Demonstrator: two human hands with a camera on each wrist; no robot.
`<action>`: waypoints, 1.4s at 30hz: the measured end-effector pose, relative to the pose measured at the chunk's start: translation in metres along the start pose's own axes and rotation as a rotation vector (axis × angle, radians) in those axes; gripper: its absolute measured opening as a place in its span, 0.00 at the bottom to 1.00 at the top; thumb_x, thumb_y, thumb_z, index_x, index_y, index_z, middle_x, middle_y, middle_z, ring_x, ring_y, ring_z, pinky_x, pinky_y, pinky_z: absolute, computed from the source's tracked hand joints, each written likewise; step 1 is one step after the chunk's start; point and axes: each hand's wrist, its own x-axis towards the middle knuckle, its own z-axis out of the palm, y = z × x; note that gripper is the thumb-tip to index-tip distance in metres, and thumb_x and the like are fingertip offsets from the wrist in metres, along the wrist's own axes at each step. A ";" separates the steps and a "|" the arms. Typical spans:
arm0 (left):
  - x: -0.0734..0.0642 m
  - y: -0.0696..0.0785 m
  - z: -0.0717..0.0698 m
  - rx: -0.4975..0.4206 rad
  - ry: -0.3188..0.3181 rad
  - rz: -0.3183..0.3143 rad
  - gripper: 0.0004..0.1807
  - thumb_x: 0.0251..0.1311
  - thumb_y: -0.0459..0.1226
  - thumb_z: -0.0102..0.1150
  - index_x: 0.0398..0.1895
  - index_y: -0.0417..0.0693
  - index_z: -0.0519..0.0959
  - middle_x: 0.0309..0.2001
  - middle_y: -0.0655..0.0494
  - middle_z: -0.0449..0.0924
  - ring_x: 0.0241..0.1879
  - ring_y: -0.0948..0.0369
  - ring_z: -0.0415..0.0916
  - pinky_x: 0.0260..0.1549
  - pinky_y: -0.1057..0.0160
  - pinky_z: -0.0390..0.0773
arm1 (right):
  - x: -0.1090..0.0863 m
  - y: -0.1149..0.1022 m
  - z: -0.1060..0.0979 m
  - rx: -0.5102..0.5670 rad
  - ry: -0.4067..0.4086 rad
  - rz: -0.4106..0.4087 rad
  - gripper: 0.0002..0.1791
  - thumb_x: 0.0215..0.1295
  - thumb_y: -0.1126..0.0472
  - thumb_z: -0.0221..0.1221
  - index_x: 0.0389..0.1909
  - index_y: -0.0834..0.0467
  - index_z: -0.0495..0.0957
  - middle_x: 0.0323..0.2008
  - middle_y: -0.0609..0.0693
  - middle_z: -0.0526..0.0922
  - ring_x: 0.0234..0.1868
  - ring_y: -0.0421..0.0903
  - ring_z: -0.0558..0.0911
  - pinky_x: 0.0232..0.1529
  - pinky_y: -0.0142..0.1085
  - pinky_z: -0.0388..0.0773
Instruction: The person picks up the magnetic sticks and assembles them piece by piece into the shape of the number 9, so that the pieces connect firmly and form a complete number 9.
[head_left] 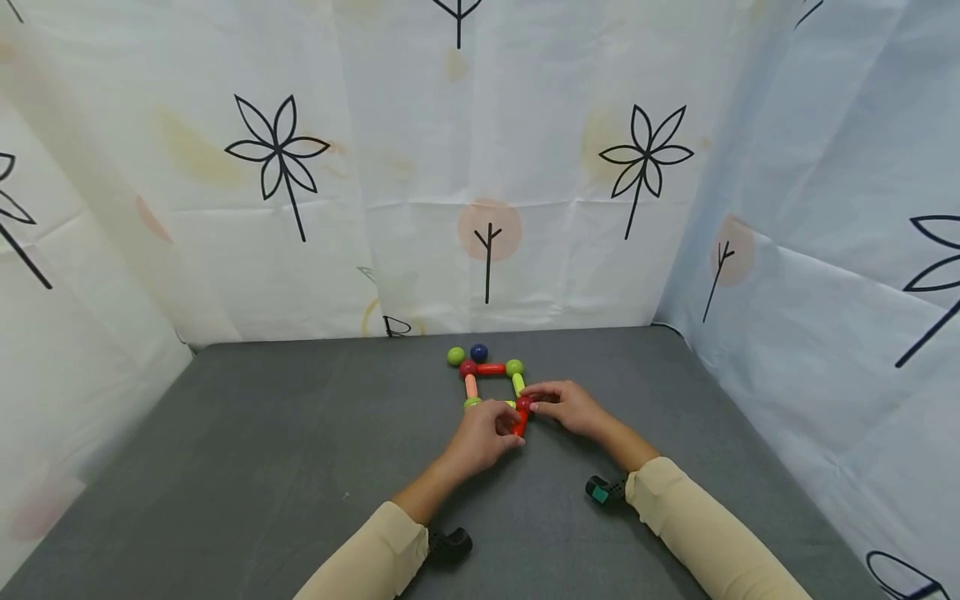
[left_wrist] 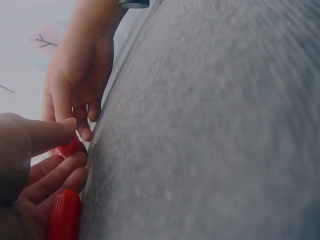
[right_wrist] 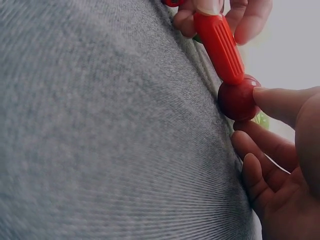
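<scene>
My left hand [head_left: 482, 435] pinches a red magnetic rod [right_wrist: 220, 47] between thumb and fingers; its end meets a dark red ball [right_wrist: 239, 100]. My right hand [head_left: 572, 408] holds that ball with its thumb against the side. The ball is the near right corner of a flat square of rods and balls. A red ball [head_left: 468, 368], a green ball [head_left: 514, 367] and another green ball [head_left: 472, 402] form the other corners. A red rod [head_left: 492, 369], an orange rod [head_left: 471, 386] and a yellow-green rod [head_left: 518, 384] show; the near side is partly hidden. Another red ridged piece [left_wrist: 65, 215] shows by my left palm.
A loose-looking green ball [head_left: 456, 357] and a dark blue ball [head_left: 479, 352] lie just behind the square, near the back edge of the grey tabletop [head_left: 262, 467]. Patterned white cloth [head_left: 420, 167] hangs behind and along both sides.
</scene>
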 end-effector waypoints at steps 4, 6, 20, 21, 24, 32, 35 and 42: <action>0.001 0.004 0.001 0.009 -0.017 -0.007 0.15 0.50 0.36 0.75 0.41 0.49 0.83 0.34 0.62 0.79 0.32 0.68 0.76 0.34 0.67 0.78 | 0.000 0.000 0.001 -0.007 -0.002 0.008 0.19 0.66 0.60 0.62 0.56 0.62 0.79 0.47 0.53 0.83 0.46 0.48 0.81 0.47 0.42 0.77; 0.003 0.005 0.002 0.009 -0.022 0.005 0.15 0.49 0.36 0.75 0.41 0.48 0.83 0.34 0.62 0.79 0.32 0.69 0.76 0.34 0.68 0.78 | 0.000 0.000 0.001 -0.006 -0.001 0.014 0.20 0.66 0.60 0.63 0.57 0.62 0.79 0.47 0.53 0.83 0.45 0.48 0.81 0.46 0.41 0.77; 0.004 0.006 0.002 -0.038 -0.046 0.041 0.13 0.51 0.32 0.73 0.40 0.47 0.83 0.36 0.59 0.82 0.34 0.68 0.78 0.37 0.67 0.78 | -0.001 -0.004 0.004 -0.050 0.010 0.034 0.19 0.66 0.60 0.63 0.56 0.60 0.79 0.41 0.51 0.84 0.40 0.47 0.80 0.42 0.41 0.76; 0.003 0.004 0.001 -0.045 -0.055 0.036 0.13 0.51 0.33 0.73 0.40 0.47 0.83 0.36 0.60 0.82 0.34 0.68 0.78 0.37 0.67 0.78 | -0.001 -0.005 0.004 -0.058 0.012 0.037 0.19 0.66 0.60 0.63 0.56 0.60 0.79 0.39 0.51 0.83 0.38 0.46 0.79 0.40 0.40 0.75; 0.003 0.000 -0.005 -0.062 -0.083 0.005 0.13 0.53 0.34 0.72 0.42 0.49 0.83 0.39 0.60 0.82 0.36 0.67 0.79 0.36 0.66 0.79 | -0.002 -0.006 0.005 -0.081 0.009 0.045 0.19 0.65 0.60 0.63 0.57 0.60 0.79 0.33 0.48 0.80 0.33 0.45 0.76 0.34 0.38 0.73; 0.007 -0.009 -0.035 -0.052 -0.021 -0.028 0.12 0.57 0.35 0.69 0.45 0.48 0.83 0.43 0.56 0.83 0.39 0.62 0.79 0.38 0.62 0.79 | -0.003 -0.006 0.005 -0.075 -0.003 0.057 0.21 0.65 0.59 0.64 0.57 0.60 0.78 0.28 0.46 0.79 0.28 0.44 0.74 0.28 0.37 0.69; 0.009 -0.014 -0.045 -0.052 0.012 -0.021 0.11 0.58 0.35 0.68 0.45 0.46 0.83 0.44 0.53 0.83 0.39 0.60 0.78 0.35 0.62 0.79 | -0.002 -0.006 0.006 -0.070 0.000 0.060 0.21 0.65 0.58 0.64 0.58 0.60 0.78 0.29 0.46 0.79 0.29 0.45 0.74 0.29 0.38 0.70; 0.021 -0.036 -0.060 -0.017 0.132 -0.007 0.09 0.59 0.34 0.67 0.43 0.44 0.83 0.38 0.54 0.81 0.37 0.59 0.77 0.31 0.60 0.77 | -0.001 -0.005 0.007 -0.069 -0.008 0.070 0.21 0.65 0.57 0.64 0.57 0.58 0.78 0.31 0.47 0.80 0.30 0.45 0.75 0.30 0.38 0.70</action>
